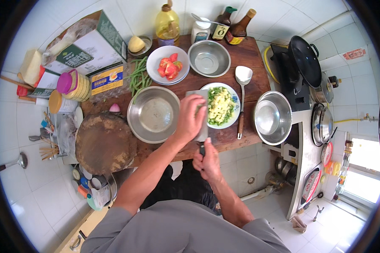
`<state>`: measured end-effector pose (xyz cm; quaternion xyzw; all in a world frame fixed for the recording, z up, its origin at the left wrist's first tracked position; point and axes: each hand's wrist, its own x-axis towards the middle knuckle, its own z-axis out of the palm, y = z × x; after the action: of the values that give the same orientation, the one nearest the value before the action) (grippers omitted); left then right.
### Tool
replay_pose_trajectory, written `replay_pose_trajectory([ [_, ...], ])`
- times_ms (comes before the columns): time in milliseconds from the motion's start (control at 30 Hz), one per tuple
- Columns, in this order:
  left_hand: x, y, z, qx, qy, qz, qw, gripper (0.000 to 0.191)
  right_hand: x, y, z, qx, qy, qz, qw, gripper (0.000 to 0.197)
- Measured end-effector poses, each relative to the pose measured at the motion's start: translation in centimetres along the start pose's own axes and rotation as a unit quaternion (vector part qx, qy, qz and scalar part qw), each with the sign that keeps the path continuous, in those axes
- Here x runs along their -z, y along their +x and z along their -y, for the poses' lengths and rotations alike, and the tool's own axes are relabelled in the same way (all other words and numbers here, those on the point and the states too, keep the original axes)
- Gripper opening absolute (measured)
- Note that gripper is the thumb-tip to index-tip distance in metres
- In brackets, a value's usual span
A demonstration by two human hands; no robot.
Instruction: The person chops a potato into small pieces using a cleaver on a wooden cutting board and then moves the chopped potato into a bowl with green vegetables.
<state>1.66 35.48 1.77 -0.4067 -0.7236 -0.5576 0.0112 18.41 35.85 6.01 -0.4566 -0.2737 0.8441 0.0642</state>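
My right hand (206,159) grips the black handle of a cleaver (203,134), whose wide blade stands beside a plate (235,121) at the centre. Against the blade's face lies my left hand (191,118), fingers bent; whether anything is under them cannot be seen. Chopped green and pale yellow pieces (221,106) are heaped on the plate. Left of my left hand is a metal basin (153,114), with a round wooden chopping board (106,142) farther left. A white bowl (152,64) behind the basin holds cut tomatoes (170,67).
Green beans (139,77) lie beside the bowl. Another metal basin (209,58) stands at the back, one more (273,117) at the right edge. A spatula (242,91) lies right of the plate. Bottles (240,27) line the wall; a wok (305,61) is at far right.
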Motion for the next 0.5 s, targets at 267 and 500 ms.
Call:
replay_pose_trajectory([
  [267, -10.7, 3.0, 2.3, -0.032, -0.032, 0.042, 0.998, 0.018, 6.9, 1.7, 6.0, 0.055, 0.025, -0.055, 0.997, 0.061],
  [500, -10.4, 2.6, 3.2, -0.029, 0.026, 0.113, 0.993, 0.017, 10.0, 2.2, 7.4, 0.085, 0.021, -0.076, 0.993, 0.057],
])
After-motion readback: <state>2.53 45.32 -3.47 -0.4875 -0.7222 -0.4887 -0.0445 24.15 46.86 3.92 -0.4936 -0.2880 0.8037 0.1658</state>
